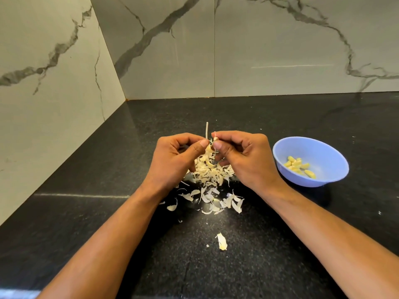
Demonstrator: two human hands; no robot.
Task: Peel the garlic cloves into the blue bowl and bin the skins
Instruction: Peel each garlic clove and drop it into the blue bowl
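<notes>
Head view: both hands meet over the skin pile (210, 171), left hand (174, 156) and right hand (241, 156) each pinching the garlic clove (212, 143) between thumb and fingertips (much of it hidden). The blue bowl (323, 147), with peeled cloves (300, 167) inside, lies at three o'clock, nearer the right hand, so that hand seems the likelier to drop it in.

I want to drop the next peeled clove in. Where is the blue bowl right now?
In the head view, the blue bowl sits on the black counter to the right of the right hand, holding peeled cloves.
</notes>
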